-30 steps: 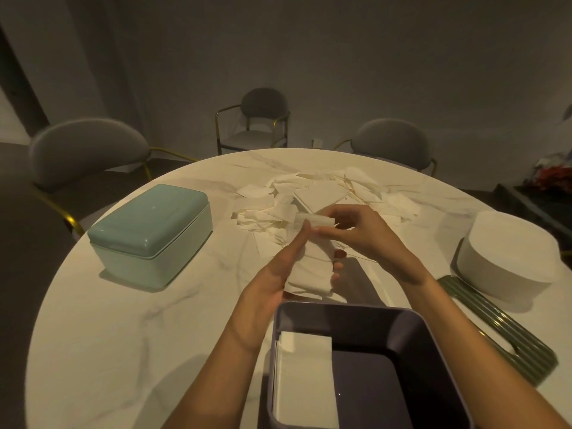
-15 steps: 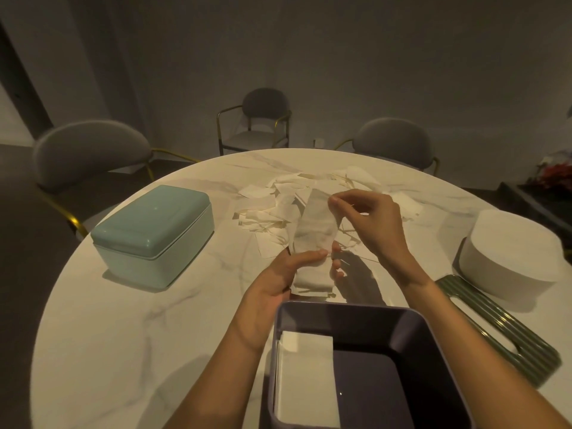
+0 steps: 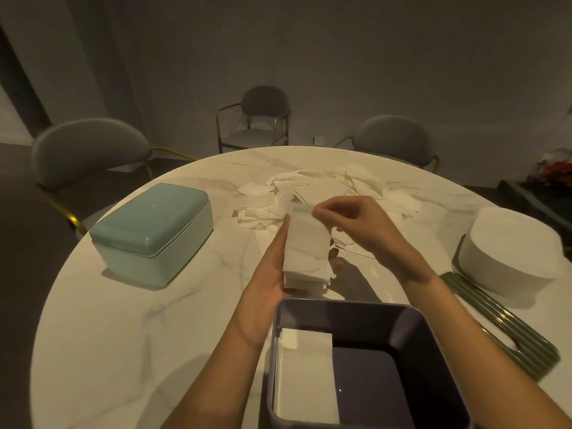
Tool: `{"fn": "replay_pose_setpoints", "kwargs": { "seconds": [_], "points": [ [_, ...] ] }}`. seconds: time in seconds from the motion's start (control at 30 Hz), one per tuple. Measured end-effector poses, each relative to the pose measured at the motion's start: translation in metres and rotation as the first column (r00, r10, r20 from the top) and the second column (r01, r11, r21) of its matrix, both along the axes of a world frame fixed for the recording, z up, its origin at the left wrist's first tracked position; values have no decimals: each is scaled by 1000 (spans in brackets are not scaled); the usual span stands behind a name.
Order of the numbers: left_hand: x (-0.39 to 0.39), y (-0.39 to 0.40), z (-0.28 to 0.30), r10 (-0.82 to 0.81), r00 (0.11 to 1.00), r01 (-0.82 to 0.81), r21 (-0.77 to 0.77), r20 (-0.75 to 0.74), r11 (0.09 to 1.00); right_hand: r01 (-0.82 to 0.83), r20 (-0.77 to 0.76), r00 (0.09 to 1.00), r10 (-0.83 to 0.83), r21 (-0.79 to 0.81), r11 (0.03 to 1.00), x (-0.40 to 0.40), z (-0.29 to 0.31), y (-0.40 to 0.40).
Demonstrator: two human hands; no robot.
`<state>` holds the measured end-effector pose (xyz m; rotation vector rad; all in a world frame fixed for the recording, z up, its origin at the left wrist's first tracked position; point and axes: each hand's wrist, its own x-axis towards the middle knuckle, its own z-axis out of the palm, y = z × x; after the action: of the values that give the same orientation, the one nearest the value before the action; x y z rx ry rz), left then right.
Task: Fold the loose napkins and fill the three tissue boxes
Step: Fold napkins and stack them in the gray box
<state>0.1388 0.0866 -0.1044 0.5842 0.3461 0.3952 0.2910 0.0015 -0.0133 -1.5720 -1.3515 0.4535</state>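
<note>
Here we are mid-fold over the round marble bench (image 3: 123, 320); the left hand (image 3: 269, 274) lies palm up just beyond the near edge, fingers stretched straight along the side of a small stack of folded napkins (image 3: 306, 261) that rests on them; the right hand (image 3: 349, 221) reaches in from the right, its thumb and fingers clamped on the top edge of the uppermost napkin, laying it down onto the stack; as for progress, I'd call this early going; the open dark box (image 3: 411, 329) sits at the near edge right under the wrists, and it holds one neat pile of folded napkins (image 3: 306, 376) against its left wall, while the right half of its floor shows bare; so that box looks roughly half filled at best, and how deep the pile goes cannot be told from here; over toward the left edge stands the mint-green box (image 3: 151, 233) with its lid on, so whether anything is inside is hidden; at the right edge sits a round white box (image 3: 507, 255), also closed, contents unknown; just beside it a ribbed green lid (image 3: 498, 323) lies flat on the bench, plausibly belonging to the open box; and toward the far edge there is plenty left to do, a broad heap of loose napkins (image 3: 325, 193) spread out and unfolded; my read is that most of the folding remains, and at least one box is far from full.
</note>
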Motion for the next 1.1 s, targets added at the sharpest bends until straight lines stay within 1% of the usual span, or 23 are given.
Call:
{"fn": "replay_pose_setpoints", "kwargs": {
  "seconds": [0.03,0.1,0.17,0.2,0.23,0.27,0.3,0.33,0.37,0.4,0.43,0.47,0.57,0.67,0.73,0.8,0.9,1.0,1.1],
  "points": [
    [-1,-3,4,-6,1000,6,-25,15,1000,18,49,999,-18,-11,1000,0,-9,4],
    [-3,-4,10,-8,1000,8,15,-16,1000,41,113,993,-39,-14,999,3,-23,10],
    [-5,-7,13,51,992,-40,102,-115,994,67,160,985,-71,29,997,10,-26,12],
    [-8,-9,18,82,987,-64,127,-140,990,80,184,979,-88,54,995,13,-24,11],
    [-10,-9,21,126,982,-111,118,-138,987,80,208,974,-90,57,995,16,-21,9],
    [-13,-9,25,156,979,-146,86,-128,986,41,238,970,-46,28,999,20,-19,6],
    [-15,-5,28,180,979,-176,49,-98,983,-45,269,961,56,-50,998,24,-17,3],
    [-17,-3,31,204,977,-204,-2,-60,979,-155,289,936,200,-173,973,25,-16,0],
    [-18,-1,31,239,971,-239,-49,-14,970,-250,282,896,343,-318,915,24,-18,-2],
    [-20,2,30,284,959,-282,-88,16,956,-302,265,854,448,-447,842,23,-21,-3],
    [-20,5,28,303,952,-297,-107,50,949,-319,251,826,505,-530,786,20,-26,-3],
    [-21,3,29,304,951,-297,-111,57,948,-310,260,813,521,-565,765,20,-32,-1],
    [-22,0,30,295,955,-290,-85,45,953,-236,317,829,461,-549,802,24,-39,0],
    [-23,2,26,291,956,-292,-9,-39,957,-212,290,852,436,-572,793,31,-34,-4],
    [-23,1,26,278,958,-277,22,-68,961,-245,258,862,437,-542,804,33,-28,-5],
    [-20,-2,28,261,961,-261,19,-93,965,-317,215,866,451,-461,829,33,-18,-6],
    [-17,-4,32,286,957,-286,22,-45,958,-413,119,871,476,-346,842,31,-1,-12],
    [-15,-10,37,176,983,-173,54,-52,983,-460,57,872,486,-247,853,28,9,-18],
    [-13,-14,36,35,996,-27,91,-85,996,-398,45,910,412,-181,899,24,8,-15]
  ]
}}
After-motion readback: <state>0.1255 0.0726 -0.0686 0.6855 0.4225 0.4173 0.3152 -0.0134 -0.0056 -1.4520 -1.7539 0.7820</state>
